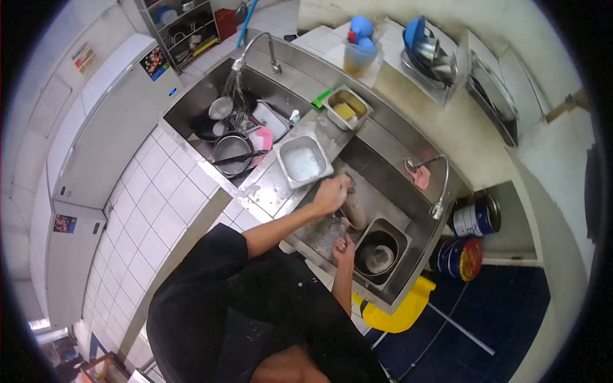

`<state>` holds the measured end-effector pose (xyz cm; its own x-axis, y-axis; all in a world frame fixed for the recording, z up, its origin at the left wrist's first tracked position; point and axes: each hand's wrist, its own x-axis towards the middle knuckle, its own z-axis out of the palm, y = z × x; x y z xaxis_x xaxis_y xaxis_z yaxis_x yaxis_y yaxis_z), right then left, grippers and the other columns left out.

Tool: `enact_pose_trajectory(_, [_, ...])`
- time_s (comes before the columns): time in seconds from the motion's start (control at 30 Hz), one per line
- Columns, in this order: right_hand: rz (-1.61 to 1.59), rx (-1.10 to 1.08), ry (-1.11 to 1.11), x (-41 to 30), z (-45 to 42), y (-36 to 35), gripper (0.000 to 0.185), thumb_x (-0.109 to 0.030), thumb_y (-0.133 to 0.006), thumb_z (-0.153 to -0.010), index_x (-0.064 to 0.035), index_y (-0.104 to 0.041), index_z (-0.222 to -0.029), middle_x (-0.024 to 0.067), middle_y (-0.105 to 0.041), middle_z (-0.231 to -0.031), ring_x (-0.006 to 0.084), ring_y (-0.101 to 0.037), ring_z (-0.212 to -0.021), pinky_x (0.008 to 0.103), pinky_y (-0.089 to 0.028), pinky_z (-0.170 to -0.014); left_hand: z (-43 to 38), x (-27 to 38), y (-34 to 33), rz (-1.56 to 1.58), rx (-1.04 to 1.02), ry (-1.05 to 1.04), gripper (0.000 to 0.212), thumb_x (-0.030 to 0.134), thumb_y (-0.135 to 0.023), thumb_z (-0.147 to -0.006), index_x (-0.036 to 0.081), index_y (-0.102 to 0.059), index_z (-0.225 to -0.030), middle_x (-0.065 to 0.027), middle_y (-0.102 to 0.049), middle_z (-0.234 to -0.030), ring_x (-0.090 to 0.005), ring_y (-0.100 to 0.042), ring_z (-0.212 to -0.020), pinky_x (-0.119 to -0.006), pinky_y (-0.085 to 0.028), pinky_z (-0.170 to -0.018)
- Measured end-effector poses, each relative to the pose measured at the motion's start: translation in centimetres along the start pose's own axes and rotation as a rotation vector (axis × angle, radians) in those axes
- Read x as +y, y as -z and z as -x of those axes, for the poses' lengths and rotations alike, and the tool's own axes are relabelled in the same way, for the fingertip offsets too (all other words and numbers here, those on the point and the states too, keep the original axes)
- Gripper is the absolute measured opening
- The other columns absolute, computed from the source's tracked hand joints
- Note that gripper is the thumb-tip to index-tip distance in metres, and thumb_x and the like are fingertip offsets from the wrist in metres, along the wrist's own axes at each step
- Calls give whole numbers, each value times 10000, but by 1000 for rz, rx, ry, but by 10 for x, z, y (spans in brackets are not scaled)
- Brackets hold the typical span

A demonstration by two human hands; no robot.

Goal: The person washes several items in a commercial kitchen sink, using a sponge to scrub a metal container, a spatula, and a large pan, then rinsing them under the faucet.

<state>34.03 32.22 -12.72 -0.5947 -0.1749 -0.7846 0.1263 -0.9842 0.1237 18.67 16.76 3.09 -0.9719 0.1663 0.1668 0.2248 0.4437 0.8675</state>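
Observation:
My left hand [333, 194], blurred and with fingers curled, is over the upper end of a tilted, stained metal pan [354, 210] in the right sink basin. Something small and dark shows at its fingertips, too blurred to name. My right hand [344, 249] is closed at the pan's lower side, near the basin's front edge, on what appears to be its handle. Beside the right hand, a blackened round pot [377, 253] sits inside a rectangular steel container [406, 239]. On the divider between the basins stands a steel tray [302, 160] of whitish, sudsy liquid.
Water runs from a faucet [238, 63] onto pots and a strainer [221, 108] in the left basin. A steel container [365, 115] holds yellow sponges [345, 111]. Another faucet [437, 209] arches over the right basin's far end. Something yellow [400, 311] is beneath the sink.

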Motion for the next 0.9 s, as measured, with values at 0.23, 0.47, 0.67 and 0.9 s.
enact_pose_trajectory(0.23, [360,-81,93,42,1,14,145,-165,-496,-966,-156,-475,-824,-57,-341,-582,70,-322,-435,218,-257,-389,-97,-116,74,-233,-411,49,340,295,-533,-847,-6,-663,-938,-257,-646,-906,-416,-622,-852,-497,-484,-782])
enact_pose_trajectory(0.47, [748,154,501,178,170,-79,147,-210,-574,-926,-151,-477,-833,-60,-346,-569,60,-294,-398,219,-221,-354,-156,-243,183,178,-286,-36,224,216,-572,-813,64,-692,-926,-117,-687,-870,-252,-652,-803,-385,-515,-732])
enact_pose_trajectory(0.67, [828,121,596,275,215,-179,163,-190,-609,-916,-103,-472,-907,-47,-332,-550,67,-304,-368,227,-222,-322,-257,-476,435,73,607,454,310,254,-530,-869,-8,-696,-853,-135,-687,-752,-212,-670,-641,-359,-544,-610])
enact_pose_trajectory(0.9, [1237,386,557,292,230,-272,82,-76,-574,-870,-58,-494,-868,-25,-396,-581,66,-361,-401,223,-255,-343,-264,-368,347,724,446,302,301,199,-464,-995,-31,-659,-992,-98,-688,-841,-168,-662,-704,-274,-525,-627])
